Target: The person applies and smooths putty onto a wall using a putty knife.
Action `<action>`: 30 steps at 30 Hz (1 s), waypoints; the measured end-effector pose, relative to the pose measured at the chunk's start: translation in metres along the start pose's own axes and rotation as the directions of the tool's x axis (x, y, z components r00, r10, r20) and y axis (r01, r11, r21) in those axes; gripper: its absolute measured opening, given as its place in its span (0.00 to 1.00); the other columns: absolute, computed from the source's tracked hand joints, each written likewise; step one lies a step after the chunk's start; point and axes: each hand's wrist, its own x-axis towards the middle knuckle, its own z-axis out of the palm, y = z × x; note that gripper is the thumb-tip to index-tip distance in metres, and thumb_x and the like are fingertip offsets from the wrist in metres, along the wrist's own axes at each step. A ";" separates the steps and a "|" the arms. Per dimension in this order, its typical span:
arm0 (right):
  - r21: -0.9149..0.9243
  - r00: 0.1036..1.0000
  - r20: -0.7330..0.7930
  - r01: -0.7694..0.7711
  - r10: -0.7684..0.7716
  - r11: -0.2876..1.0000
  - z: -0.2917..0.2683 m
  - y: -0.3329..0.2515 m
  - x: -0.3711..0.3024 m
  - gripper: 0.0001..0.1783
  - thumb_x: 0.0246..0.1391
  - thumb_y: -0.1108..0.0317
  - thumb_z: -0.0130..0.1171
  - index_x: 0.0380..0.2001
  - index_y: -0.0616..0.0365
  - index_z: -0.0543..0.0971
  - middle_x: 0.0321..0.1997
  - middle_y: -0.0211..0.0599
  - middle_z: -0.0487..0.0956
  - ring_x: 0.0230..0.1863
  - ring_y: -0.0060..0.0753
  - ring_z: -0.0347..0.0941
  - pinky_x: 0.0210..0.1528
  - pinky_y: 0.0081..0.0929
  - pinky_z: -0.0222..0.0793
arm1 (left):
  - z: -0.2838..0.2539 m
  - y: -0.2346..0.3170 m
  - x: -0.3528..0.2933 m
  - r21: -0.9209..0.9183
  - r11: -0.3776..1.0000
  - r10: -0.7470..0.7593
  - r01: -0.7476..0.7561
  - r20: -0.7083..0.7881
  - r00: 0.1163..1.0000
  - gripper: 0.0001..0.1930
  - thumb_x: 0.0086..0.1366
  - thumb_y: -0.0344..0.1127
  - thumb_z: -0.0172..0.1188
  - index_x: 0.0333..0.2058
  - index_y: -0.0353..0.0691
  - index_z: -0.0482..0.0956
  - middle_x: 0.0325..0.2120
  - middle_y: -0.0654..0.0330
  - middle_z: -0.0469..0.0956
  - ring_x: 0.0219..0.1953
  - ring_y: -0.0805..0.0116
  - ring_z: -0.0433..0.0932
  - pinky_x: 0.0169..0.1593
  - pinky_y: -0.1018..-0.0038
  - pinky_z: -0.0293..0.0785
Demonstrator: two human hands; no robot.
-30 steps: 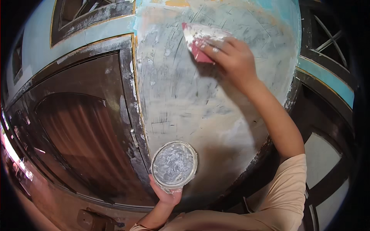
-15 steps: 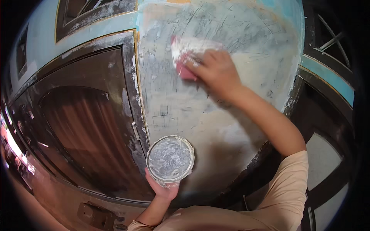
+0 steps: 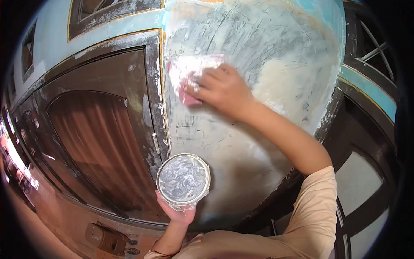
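Note:
My right hand (image 3: 227, 91) is closed around a pink putty spreader (image 3: 189, 100) whose face is thickly coated with white putty. It lies against, or very close to, the patchy grey and cream wall (image 3: 241, 34), near the wall's left border; exact contact cannot be made out. Lower down, my left hand (image 3: 180, 214) supports a round, shallow lid-like dish (image 3: 183, 179) from below. Grey-white putty is smeared over the dish's inside and lumps cling to its rim. The fingers under the dish are mostly hidden.
A dark wooden door frame (image 3: 152, 82) with a curtained door (image 3: 99, 142) borders the wall on the left. Another dark door (image 3: 351, 142) stands at right. On the floor at lower left are a brown stool (image 3: 103, 238) and dark sandals (image 3: 133, 247).
My right hand has moved the spreader left and slightly down across the wall. The dish in my left hand appears a little further left, as the whole view has shifted somewhat.

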 end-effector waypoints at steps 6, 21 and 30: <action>0.531 0.959 0.123 -0.280 0.255 0.799 -0.030 -0.099 -0.089 0.17 0.43 0.66 0.64 0.41 0.42 0.81 0.43 0.22 0.80 0.42 0.32 0.74 0.46 0.36 0.66 | -0.024 0.018 0.010 0.041 0.992 0.120 -0.118 -0.028 0.992 0.37 0.66 0.69 0.40 0.66 0.55 0.60 0.65 0.63 0.61 0.65 0.55 0.62 0.65 0.49 0.61; 0.671 0.348 0.413 -0.741 0.841 -0.023 -0.065 -0.124 -0.179 0.16 0.60 0.64 0.57 0.44 0.68 0.76 0.31 0.33 0.80 0.30 0.19 0.72 0.33 0.22 0.67 | 0.035 -0.072 0.074 0.138 0.970 0.180 -0.201 0.151 0.972 0.40 0.67 0.68 0.38 0.67 0.43 0.57 0.65 0.59 0.62 0.66 0.57 0.61 0.68 0.57 0.56; 0.619 0.294 0.371 -0.786 0.881 0.002 -0.058 -0.109 -0.208 0.13 0.59 0.64 0.57 0.41 0.62 0.78 0.25 0.41 0.76 0.24 0.37 0.71 0.28 0.32 0.65 | 0.035 -0.121 0.076 0.207 0.915 0.307 -0.347 0.203 0.930 0.46 0.64 0.72 0.39 0.67 0.37 0.56 0.66 0.54 0.61 0.68 0.54 0.59 0.70 0.55 0.52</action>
